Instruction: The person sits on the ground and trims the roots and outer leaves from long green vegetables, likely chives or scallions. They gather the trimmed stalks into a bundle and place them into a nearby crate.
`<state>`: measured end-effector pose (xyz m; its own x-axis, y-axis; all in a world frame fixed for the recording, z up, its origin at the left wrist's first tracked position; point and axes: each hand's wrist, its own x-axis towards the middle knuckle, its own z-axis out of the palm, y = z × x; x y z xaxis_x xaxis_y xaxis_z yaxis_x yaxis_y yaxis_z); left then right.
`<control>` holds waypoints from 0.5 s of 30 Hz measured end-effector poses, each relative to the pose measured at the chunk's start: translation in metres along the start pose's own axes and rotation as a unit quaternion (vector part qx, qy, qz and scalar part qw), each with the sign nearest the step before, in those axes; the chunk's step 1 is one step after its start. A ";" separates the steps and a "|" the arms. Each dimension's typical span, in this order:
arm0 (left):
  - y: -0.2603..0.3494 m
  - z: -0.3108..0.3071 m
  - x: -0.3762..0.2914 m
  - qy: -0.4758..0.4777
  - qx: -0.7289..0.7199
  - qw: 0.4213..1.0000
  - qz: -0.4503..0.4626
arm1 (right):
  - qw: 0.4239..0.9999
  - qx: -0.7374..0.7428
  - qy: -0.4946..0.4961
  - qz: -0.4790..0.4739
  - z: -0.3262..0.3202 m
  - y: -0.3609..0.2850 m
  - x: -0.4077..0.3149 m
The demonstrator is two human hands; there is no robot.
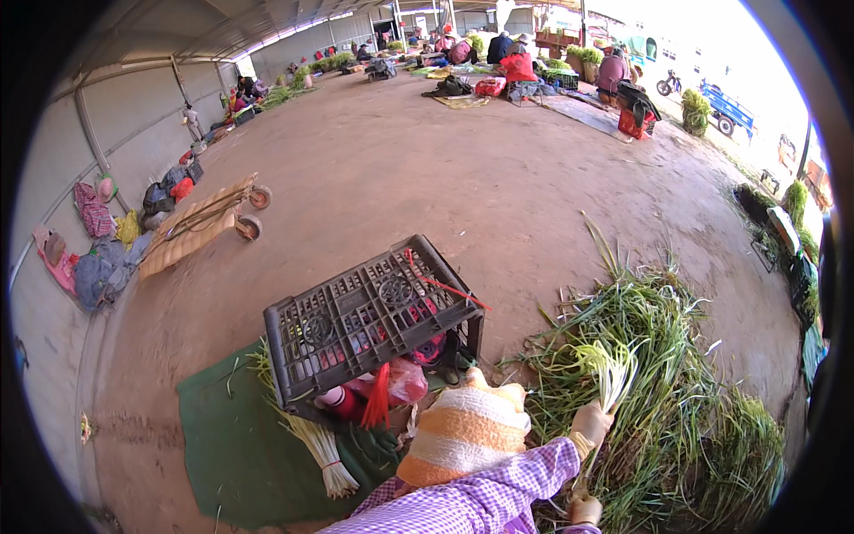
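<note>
My left hand (592, 424), in a pale glove, grips a bunch of leafy stalks (612, 377), their light green tops fanning out above it. Thin stems run down from it to my right hand (585, 510), also gloved, whose fingers are closed about their lower part near the bottom edge. Under and beside both hands spreads a large heap of long green leafy stalks (640, 334). An orange-and-white striped towel (467, 434) covers my knee. To its left, a tied bundle of white-stemmed stalks (327, 460) lies on a green mat (227, 440), partly beneath the crate.
An upturned black plastic crate (360, 314) stands before me, with bags and a red ribbon tuft (377, 400) under it. A two-wheeled handcart (200, 223) lies at left, by bags along the wall. Several people sit far back among plant bundles.
</note>
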<state>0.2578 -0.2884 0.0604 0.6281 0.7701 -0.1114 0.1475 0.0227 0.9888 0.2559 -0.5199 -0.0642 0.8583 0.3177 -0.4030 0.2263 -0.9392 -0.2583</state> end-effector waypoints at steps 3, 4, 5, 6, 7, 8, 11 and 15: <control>0.010 -0.007 0.011 0.006 -0.196 0.979 -0.059 | 0.988 -0.129 -0.050 0.065 -0.003 0.060 0.017; 0.015 -0.009 0.015 0.002 -0.266 0.958 -0.106 | 0.982 -0.162 -0.062 0.074 -0.006 0.076 0.022; 0.018 -0.010 0.018 0.012 -0.281 0.956 -0.084 | 0.974 -0.196 -0.074 0.081 -0.012 0.089 0.028; 0.019 -0.011 0.019 -0.006 -0.259 0.961 -0.095 | 0.968 -0.224 -0.085 0.080 -0.020 0.098 0.030; 0.019 -0.012 0.019 -0.039 -0.233 0.963 -0.127 | 0.961 -0.251 -0.090 0.071 -0.031 0.100 0.033; 0.017 -0.013 0.021 -0.054 -0.215 0.966 -0.130 | 0.956 -0.274 -0.087 0.054 -0.044 0.096 0.034; -0.002 -0.005 0.018 -0.130 -0.192 0.957 -0.177 | 0.983 -0.183 -0.030 -0.003 -0.093 0.048 0.031; -0.035 0.003 0.031 -0.172 -0.189 0.960 -0.116 | 0.778 0.594 -0.206 0.001 -0.126 -0.059 0.019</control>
<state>0.2742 -0.2673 0.0218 0.8362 0.4621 -0.2954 0.0677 0.4476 0.8917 0.3166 -0.4748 0.0543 0.5829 0.5610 -0.5878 -0.5689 -0.2348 -0.7882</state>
